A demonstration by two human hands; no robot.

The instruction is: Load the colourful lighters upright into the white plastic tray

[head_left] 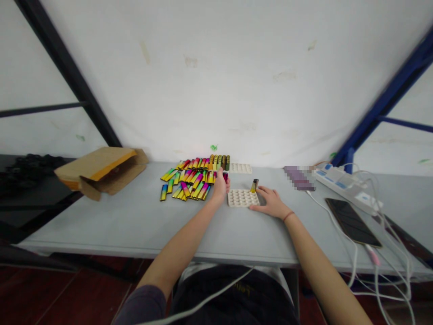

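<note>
In the head view, my left hand [220, 188] is closed around a shiny lighter [225, 177] with a dark purple end showing; the fingers hide most of it. My right hand [272, 203] grips the right side of a white tray [233, 203] with rows of round holes, thumb at the near corner and fingertips at the far one. One gold lighter with a dark top [254, 185] stands upright in the tray's far right corner, close to those fingertips. Left of my left hand lie several rainbow-coloured metallic lighters [186, 188] in loose rows.
Behind my left hand, several lighters [219, 161] stand upright in a block beside a second white tray [241, 168]. An opened cardboard box [101, 167] sits at the left. Rightward are a blurred-out purple item [299, 178], a power strip [352, 187], a phone [352, 221] and white cables.
</note>
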